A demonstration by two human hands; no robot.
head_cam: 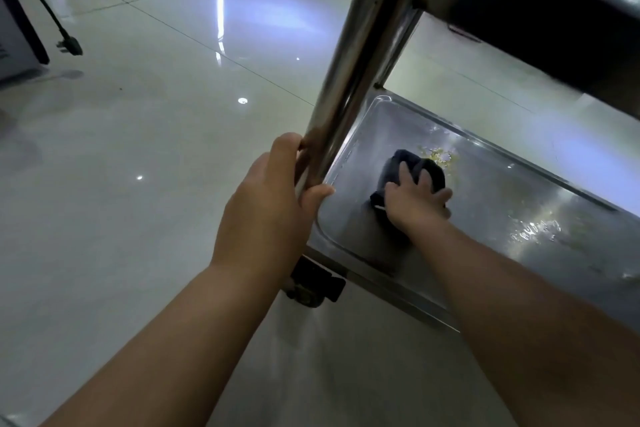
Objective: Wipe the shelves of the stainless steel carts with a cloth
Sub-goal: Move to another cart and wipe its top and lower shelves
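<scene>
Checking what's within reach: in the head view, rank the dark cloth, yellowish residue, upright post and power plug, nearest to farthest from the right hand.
1. The dark cloth, under the right hand.
2. The yellowish residue, just beyond the cloth.
3. The upright post, leftward, gripped by the left hand.
4. The power plug, far left, dangling.

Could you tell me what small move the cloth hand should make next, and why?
Probably push the dark grey cloth under the right hand forward over the yellowish residue just beyond it on the stainless steel lower shelf; the left hand grips the round steel post.
</scene>
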